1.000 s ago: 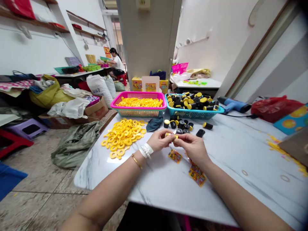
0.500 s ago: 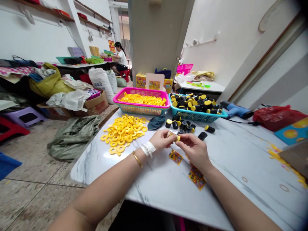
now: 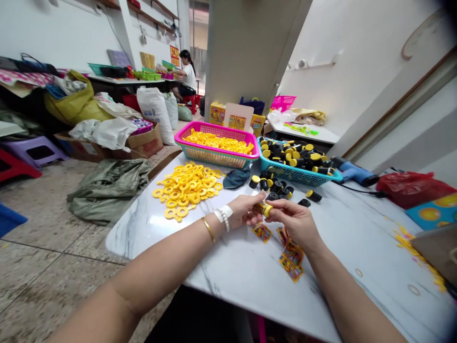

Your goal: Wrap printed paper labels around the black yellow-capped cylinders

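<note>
Left hand (image 3: 245, 211) has turned, its curl loosened; it and the pinching right hand (image 3: 295, 220) hold, above a grey-veined white tabletop (image 3: 243, 269) overlooking speckled tile floor (image 3: 78, 276), a small, shiny yellow cylinder (image 3: 265, 209).

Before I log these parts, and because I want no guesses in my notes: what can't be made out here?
In the head view:
- Yellow cylinder: partly covered by the left hand and right hand.
- Printed cards: print too small to read.
- Red plastic bag: contents hidden by its plastic.
- Blue box: cut off by the right edge.
</note>
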Motion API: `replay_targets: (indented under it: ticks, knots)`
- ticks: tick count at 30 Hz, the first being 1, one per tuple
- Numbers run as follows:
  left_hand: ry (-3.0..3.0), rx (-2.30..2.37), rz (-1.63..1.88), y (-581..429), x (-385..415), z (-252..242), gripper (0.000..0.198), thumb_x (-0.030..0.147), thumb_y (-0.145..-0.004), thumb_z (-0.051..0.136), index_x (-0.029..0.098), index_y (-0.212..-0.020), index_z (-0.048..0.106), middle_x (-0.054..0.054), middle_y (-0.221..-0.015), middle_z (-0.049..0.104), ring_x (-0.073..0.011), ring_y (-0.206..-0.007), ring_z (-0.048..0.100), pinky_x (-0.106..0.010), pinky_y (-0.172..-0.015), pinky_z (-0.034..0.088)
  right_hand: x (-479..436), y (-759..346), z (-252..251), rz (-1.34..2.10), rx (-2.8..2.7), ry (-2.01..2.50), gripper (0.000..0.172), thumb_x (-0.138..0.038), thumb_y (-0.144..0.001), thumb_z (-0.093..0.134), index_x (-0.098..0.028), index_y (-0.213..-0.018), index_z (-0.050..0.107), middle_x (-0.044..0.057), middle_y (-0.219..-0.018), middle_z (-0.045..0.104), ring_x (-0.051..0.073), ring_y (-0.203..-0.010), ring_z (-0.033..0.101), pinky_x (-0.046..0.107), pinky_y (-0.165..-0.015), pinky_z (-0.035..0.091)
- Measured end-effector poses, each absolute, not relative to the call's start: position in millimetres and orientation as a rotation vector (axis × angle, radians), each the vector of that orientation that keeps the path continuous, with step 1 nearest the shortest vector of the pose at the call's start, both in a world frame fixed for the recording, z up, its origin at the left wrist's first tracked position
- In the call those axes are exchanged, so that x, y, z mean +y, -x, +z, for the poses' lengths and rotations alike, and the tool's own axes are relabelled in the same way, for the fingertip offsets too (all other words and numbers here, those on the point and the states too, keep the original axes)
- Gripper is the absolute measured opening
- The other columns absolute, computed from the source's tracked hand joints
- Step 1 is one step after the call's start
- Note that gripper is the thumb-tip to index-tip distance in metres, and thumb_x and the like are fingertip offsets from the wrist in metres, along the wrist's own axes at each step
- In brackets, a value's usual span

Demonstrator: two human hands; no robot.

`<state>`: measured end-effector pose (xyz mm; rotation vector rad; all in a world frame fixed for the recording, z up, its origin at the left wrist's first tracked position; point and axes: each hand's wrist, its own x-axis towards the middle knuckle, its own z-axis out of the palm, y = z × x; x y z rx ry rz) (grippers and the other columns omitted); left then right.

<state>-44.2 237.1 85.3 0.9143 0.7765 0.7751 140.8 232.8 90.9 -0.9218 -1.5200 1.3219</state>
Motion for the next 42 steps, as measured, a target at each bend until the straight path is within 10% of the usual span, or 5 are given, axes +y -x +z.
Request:
replay_targets:
  ticks: [10,17,29,37,42]
  knots:
    - [-0.839,0.660,0.724,38.7,232.4,80.7,0.059,0.069,-0.077,0.062,0.010,-0.073,0.060,-0.001,-0.048,0.060,-0.0070,-0.029,0.046,-0.018,-0.028,0.028,225.7,-138.1,86.4,1.166,-1.515,0.782,0.010,-0.029,-0.077,0.079,-0.022,-0.084,0.076,0.000,-0.088,0.061,0.013,-0.057,0.067,0.031,-0.051,0.062]
    - [-0.872,0.661,0.810,39.9,233.3,82.6,0.055,0.065,-0.074,0.069,0.012,-0.083,0.060,0.003,-0.048,0.059,-0.0051,-0.028,0.042,-0.016,-0.029,0.024,228.9,-141.7,85.9,1.030,-1.650,0.813,0.019,-0.028,-0.078,0.078,-0.025,-0.096,0.077,0.003,-0.098,0.061,0.016,-0.078,0.067,0.034,-0.070,0.063]
    - [-0.836,0.760,0.696,38.2,234.5,78.9,0.054,0.067,-0.080,0.060,0.013,-0.071,0.058,0.002,-0.046,0.053,-0.0049,-0.030,0.037,-0.018,-0.031,0.019,223.2,-139.9,91.5,0.659,-1.876,0.833,0.003,-0.028,-0.079,0.076,-0.025,-0.080,0.076,0.005,-0.085,0.063,0.018,-0.077,0.061,0.031,-0.062,0.056]
    - [-0.783,0.777,0.889,40.7,236.7,85.7,0.040,0.050,-0.074,0.074,0.014,-0.079,0.058,0.006,-0.055,0.050,-0.0008,-0.033,0.031,-0.017,-0.034,0.013,232.0,-137.7,79.1,1.012,-1.704,0.827,0.034,-0.030,-0.077,0.078,-0.028,-0.110,0.073,0.004,-0.108,0.064,0.014,-0.073,0.067,0.033,-0.069,0.060]
    - [-0.679,0.658,0.826,41.8,233.8,88.4,0.040,0.050,-0.079,0.069,0.013,-0.073,0.056,0.004,-0.052,0.051,-0.0006,-0.033,0.032,-0.015,-0.034,0.016,229.0,-139.1,82.4,1.047,-1.625,0.781,0.023,-0.029,-0.078,0.078,-0.027,-0.101,0.077,0.004,-0.107,0.062,0.014,-0.073,0.068,0.034,-0.071,0.062]
